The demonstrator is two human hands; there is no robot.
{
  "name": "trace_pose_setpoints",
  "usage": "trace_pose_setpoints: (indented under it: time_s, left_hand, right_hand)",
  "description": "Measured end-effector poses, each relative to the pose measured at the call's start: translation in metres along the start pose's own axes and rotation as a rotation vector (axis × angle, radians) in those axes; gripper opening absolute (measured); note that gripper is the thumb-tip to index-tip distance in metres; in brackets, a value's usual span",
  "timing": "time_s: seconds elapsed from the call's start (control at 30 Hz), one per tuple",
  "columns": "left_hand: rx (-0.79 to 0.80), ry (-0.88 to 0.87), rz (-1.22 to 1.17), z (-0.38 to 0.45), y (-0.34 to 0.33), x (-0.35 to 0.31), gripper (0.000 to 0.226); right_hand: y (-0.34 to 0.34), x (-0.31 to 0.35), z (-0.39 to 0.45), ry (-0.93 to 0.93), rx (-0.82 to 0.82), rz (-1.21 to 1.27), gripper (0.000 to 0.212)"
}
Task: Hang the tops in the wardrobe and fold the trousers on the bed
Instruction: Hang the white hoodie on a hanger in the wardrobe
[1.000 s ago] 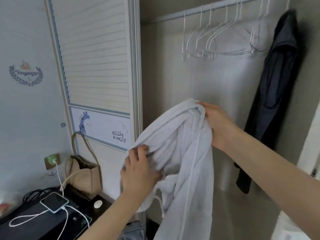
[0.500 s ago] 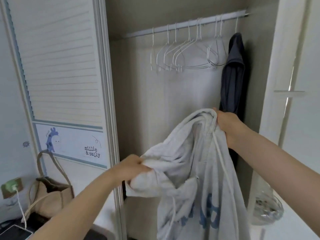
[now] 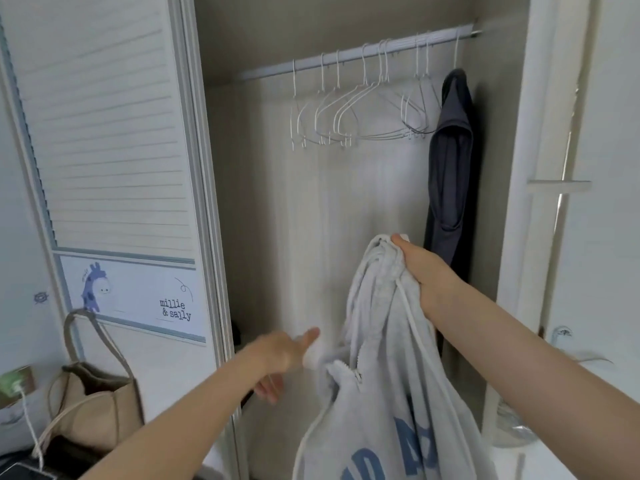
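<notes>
In front of the open wardrobe [image 3: 346,202], a grey hoodie [image 3: 388,375] is gripped by its bunched top in the curled fingers of the right hand [image 3: 420,271] and left hanging below the empty hangers [image 3: 346,112], while the left hand [image 3: 280,355], blurred, is held loosely spread beside the cloth, seemingly freed for a hanger.

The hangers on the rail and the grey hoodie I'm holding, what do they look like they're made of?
Hangers: thin wire, seemingly white-coated metal, judging by their slim bent outlines. Hoodie: soft light-grey knit, probably cotton fleece; it bunches thickly in the right hand.
</notes>
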State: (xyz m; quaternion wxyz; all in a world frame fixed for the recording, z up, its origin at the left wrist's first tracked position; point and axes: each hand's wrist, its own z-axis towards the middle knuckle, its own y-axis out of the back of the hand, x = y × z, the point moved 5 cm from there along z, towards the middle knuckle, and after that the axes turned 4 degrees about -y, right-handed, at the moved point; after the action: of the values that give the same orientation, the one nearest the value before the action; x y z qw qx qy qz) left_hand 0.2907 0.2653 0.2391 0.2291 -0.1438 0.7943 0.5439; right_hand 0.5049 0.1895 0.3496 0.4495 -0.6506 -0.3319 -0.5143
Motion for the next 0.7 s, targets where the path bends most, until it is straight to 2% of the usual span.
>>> trace_pose_setpoints:
  time_s: [0.07, 0.1, 0.13, 0.2, 0.27, 0.3, 0.37, 0.4, 0.47, 0.53, 0.6, 0.7]
  left_hand:
    - [0.489, 0.098, -0.263, -0.013, -0.046, -0.002, 0.112]
    - [0.611, 0.080, -0.361, -0.013, -0.060, -0.007, 0.108]
    - [0.654, 0.057, -0.447, -0.011, -0.070, -0.011, 0.100]
    - [0.562, 0.036, -0.570, 0.000, -0.075, -0.017, 0.073]
    - [0.405, 0.012, -0.621, 0.008, -0.069, -0.019, 0.048]
    - [0.359, -0.002, -0.648, 0.012, -0.065, -0.020, 0.042]
    - [0.329, -0.008, -0.680, 0.012, -0.055, -0.024, 0.045]
    - [0.347, 0.000, -0.639, 0.011, -0.054, -0.026, 0.046]
    - [0.391, 0.015, -0.468, 0.007, -0.057, -0.028, 0.032]
    - [0.351, 0.026, -0.412, 0.006, -0.056, -0.024, 0.020]
    - [0.226, 0.029, -0.534, 0.008, -0.034, -0.013, 0.016]
    - [0.038, -0.034, -0.970, 0.005, 0.036, -0.003, 0.014]
  right_hand:
    - [0.000, 0.001, 0.002, 0.045, -0.034, 0.010, 0.035]
    - [-0.002, 0.002, 0.001, 0.066, -0.019, 0.047, 0.030]
    - [-0.003, 0.002, 0.000, 0.085, -0.007, 0.071, 0.027]
    - [-0.003, 0.006, -0.004, 0.127, -0.023, 0.078, 0.016]
    - [-0.003, 0.012, -0.006, 0.160, -0.042, 0.062, 0.021]
    - [-0.004, 0.012, -0.005, 0.157, -0.031, 0.047, 0.019]
    - [-0.004, 0.012, -0.003, 0.158, -0.019, 0.013, 0.015]
    - [-0.006, 0.011, -0.003, 0.161, 0.004, 0.007, 0.015]
    - [-0.012, 0.008, -0.004, 0.178, 0.051, -0.005, 0.015]
    - [-0.015, 0.010, -0.002, 0.228, 0.058, -0.034, 0.016]
    - [-0.003, 0.015, 0.003, 0.290, 0.000, -0.068, 0.020]
    - [0.036, 0.020, 0.018, 0.336, -0.127, -0.163, 0.041]
